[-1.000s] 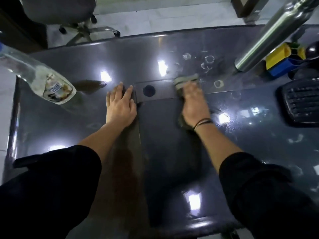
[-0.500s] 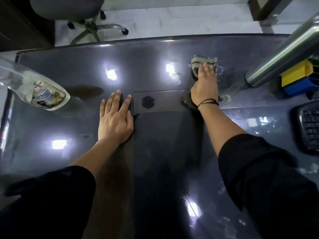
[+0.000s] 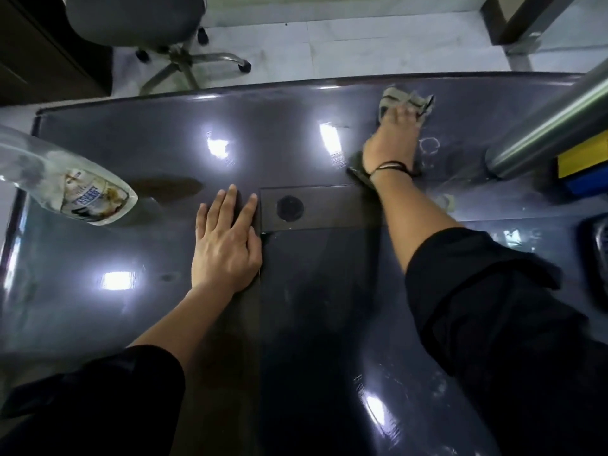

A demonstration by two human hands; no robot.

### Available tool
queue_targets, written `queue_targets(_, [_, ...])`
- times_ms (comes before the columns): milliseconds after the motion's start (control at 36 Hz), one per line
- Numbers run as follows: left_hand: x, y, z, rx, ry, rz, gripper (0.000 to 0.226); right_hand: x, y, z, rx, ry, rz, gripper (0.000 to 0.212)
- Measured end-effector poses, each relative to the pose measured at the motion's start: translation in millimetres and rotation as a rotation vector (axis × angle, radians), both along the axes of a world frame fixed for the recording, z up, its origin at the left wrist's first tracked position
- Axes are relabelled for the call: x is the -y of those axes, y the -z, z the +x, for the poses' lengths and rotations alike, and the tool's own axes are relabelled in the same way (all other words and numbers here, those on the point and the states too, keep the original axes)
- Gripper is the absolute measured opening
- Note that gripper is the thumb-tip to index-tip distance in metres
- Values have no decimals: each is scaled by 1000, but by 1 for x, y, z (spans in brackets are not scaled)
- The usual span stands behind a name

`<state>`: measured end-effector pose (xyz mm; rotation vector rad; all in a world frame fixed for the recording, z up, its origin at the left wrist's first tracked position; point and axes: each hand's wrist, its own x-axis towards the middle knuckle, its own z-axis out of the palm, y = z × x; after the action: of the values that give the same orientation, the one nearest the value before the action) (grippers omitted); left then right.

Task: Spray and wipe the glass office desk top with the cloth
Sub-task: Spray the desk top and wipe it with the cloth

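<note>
1. Mid-wipe, judging by layout: crumpled grey-beige cloth [image 3: 405, 99] pushed out near the far edge of the dark glossy glass desk [image 3: 138, 153], right of centre.
2. Right hand [image 3: 391, 139] flat on the cloth, fingers extended and pressing down. Grip not closed around the fabric as far as visible; part of the cloth trails back under the wrist.
3. Left hand [image 3: 227, 245] spread flat on the glass near centre, fingers straight, holding nothing. Looks like bracing for the long reach.
4. Spray step probably done for this zone: clear plastic spray bottle with printed label [image 3: 69, 189] parked at the left edge of the desk, well apart from both hands.
5. Left to do: pale ring-shaped residue marks [image 3: 429, 148] just beside the right hand, toward the brushed steel cylinder [image 3: 552, 126]. Smears and flecks also show on the near right part of the glass. Left half looks cleaner, though ceiling-light glare hides detail.
6. Obstacles for the remaining passes: steel cylinder, yellow-and-blue box [image 3: 584, 172] and black keyboard [image 3: 597, 245] all crowd the right side. Likely need lifting or wiping around.
7. Desk look: dark tinted top, highly reflective, rounded far edge, rectangular inset panel with round black cable hole [image 3: 289, 208] at centre. Streaks will show easily on this finish.
</note>
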<state>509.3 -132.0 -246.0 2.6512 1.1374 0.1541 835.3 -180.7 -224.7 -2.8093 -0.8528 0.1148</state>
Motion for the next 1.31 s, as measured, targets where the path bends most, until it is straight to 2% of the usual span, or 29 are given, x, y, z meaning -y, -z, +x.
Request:
queue_targets(56, [0,-1,1,-4,-3,-6,63,-35,0,-34,-14,-106,16,66])
queue_targets(167, [-1,0,0,0,8,1,64,-74,2,-115,-80,-681,57,67])
queue_targets(222, [-2,1,-1,-3,12,7,64,-72,-4,-105,-94,-828,27,67])
queue_targets(278, [-2,1,-1,-6,14,3,63,-60,0,-67,-53,-707,86,65])
queue_targets(333, [-2,1,-2,-13,15,-6,63,-40,3,-15,42,-391,94,62])
queue_targets(389, [-2,1,-1,-12,17,-13,63,-20,1,23,51,-102,32,62])
queue_targets(444, [-3,1,-1,-12,16,-16,63,-17,-3,20,29,11,5,61])
queue_targets(500, [-3,0,-1,-13,16,-20,63,-19,-3,-19,23,-39,28,61])
queue_targets(583, [-3,-3,0,-22,20,-25,64,0,8,-92,-26,-338,61,72])
queue_targets(639, [-2,-5,0,-28,18,-28,64,18,8,-92,-65,-409,53,76])
queue_targets(722, [-2,-4,0,-29,22,-25,64,22,3,-25,35,-222,3,72])
queue_targets(806, [-3,-2,0,-33,21,-22,65,10,0,14,7,-57,-76,66])
queue_targets(889, [-4,-1,-1,-38,24,-20,65,-2,1,-30,16,-98,-75,66])
queue_targets(972, [-4,-3,-1,-40,28,-33,65,14,4,-97,-41,-302,-27,75])
queue_targets(1028, [-4,-4,-1,-42,25,-39,65,26,-1,-98,-83,-359,-1,77])
queue_targets(1139, [-3,-6,1,-46,28,-41,64,16,-6,-26,-29,-124,-24,74])
queue_targets(1194, [-3,-6,-1,-50,35,-46,64,8,-4,-21,-39,-52,-55,69])
queue_targets(1250, [-3,-6,-1,-50,36,-40,64,4,-3,-45,-37,-58,-28,70])
queue_targets(1306, [-3,-7,-1,-48,38,-42,64,11,-2,-83,-61,-168,-5,76])
